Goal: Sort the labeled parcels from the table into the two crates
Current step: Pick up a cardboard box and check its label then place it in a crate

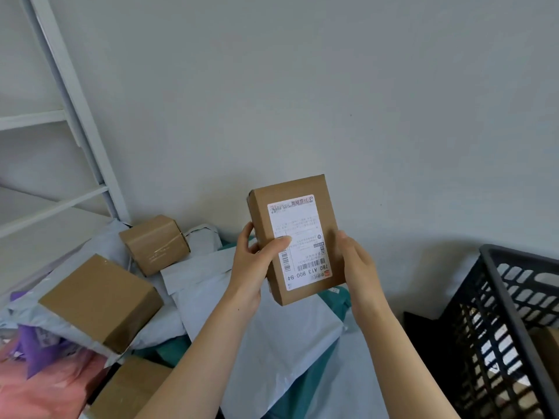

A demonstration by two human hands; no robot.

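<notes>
We are at the label-reading step. Unsorted parcels (99, 300) lie piled at left. Our left hand (254, 264) grips the small cardboard box (290, 190), thumb across its shipping label (298, 225). Our right hand (357, 267) clasps the box's right edge, holding it raised above the pile. The next move, in our judgement, calls for choosing a crate. The black crate (499, 297) stands at right.

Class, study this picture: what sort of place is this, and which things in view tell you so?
Probably a parcel sorting room. The left hand and right hand hold a labelled cardboard box above a heap of poly mailers and other cardboard boxes, near a black plastic crate and white metal shelving.
</notes>
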